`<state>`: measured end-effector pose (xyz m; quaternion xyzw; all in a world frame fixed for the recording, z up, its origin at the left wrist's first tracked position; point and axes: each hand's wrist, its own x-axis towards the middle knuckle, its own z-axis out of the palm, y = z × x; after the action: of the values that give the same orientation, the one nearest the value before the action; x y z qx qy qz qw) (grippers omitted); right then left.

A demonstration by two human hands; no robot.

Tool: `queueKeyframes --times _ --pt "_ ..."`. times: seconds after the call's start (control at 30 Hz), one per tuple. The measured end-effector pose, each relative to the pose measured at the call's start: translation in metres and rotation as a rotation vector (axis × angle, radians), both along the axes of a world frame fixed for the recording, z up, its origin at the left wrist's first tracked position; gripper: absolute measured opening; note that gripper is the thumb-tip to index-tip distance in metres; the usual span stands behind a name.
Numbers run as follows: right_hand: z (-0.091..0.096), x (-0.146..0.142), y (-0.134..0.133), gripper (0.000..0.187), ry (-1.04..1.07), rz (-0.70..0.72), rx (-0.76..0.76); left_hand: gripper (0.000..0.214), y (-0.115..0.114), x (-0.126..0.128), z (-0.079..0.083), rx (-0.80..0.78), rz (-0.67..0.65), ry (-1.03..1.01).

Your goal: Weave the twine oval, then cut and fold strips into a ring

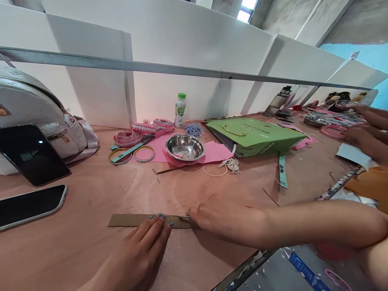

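A narrow brown cardboard strip [129, 220] lies flat on the table. My left hand [147, 246] presses on the strip's middle with fingers stretched out. Beside it, my right hand [218, 218] is closed near the strip's right part. A thin, dark, pointed piece shows at its fingertips, against the strip; the rest is hidden in the hand, so I cannot make out its kind. Beyond the hands stands a steel bowl [185, 148] on pink paper [216, 150], with small pink bits inside. A coil of white cord [232, 165] lies to its right.
Two phones [33, 155] and a pale backpack [30, 93] are at left. Toward the back are patterned red rolls [129, 138], yellow-rimmed rings [144, 154], a small bottle [180, 110], blue beads [194, 129] and a green box [257, 135]. Another person's hands [366, 137] are at right.
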<state>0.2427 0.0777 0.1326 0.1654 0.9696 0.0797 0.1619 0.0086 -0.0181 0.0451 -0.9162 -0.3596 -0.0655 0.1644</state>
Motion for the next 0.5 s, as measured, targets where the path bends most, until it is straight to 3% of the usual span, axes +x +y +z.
queueKeyframes --times 0.5 --pt "0.0068 0.0038 0.0053 0.020 -0.015 -0.030 -0.062 0.052 -0.0011 -0.0026 -0.0011 -0.011 0.001 -0.048"
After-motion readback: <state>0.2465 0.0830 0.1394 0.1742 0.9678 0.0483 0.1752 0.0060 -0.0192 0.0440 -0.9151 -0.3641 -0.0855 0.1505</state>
